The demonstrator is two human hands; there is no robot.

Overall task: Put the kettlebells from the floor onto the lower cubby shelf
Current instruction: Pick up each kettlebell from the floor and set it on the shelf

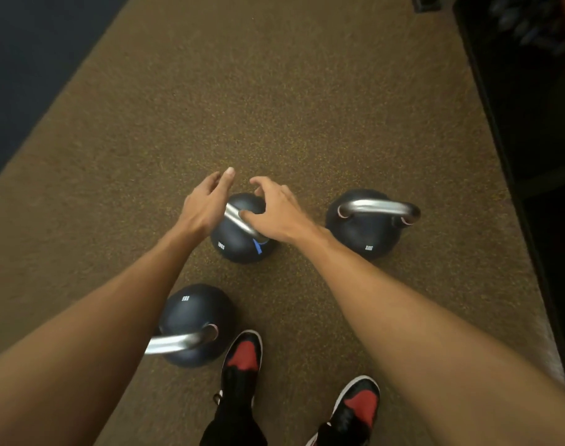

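Observation:
Three black kettlebells with silver handles stand on the brown speckled floor. The middle kettlebell (236, 243) has a blue mark near its handle. My left hand (207, 206) hovers over its left side, fingers spread and holding nothing. My right hand (274, 209) is over its handle with the thumb touching the bar and the fingers curled apart, not closed around it. A second kettlebell (368, 233) stands to the right, a third kettlebell (191, 317) near my left forearm. The dark cubby shelf (538, 188) runs along the right edge.
My two feet in black and red shoes (242, 358) stand just behind the kettlebells. A dark blue floor area (26, 75) borders the brown mat at the upper left. Blurred dark objects sit on the shelf unit at the top right.

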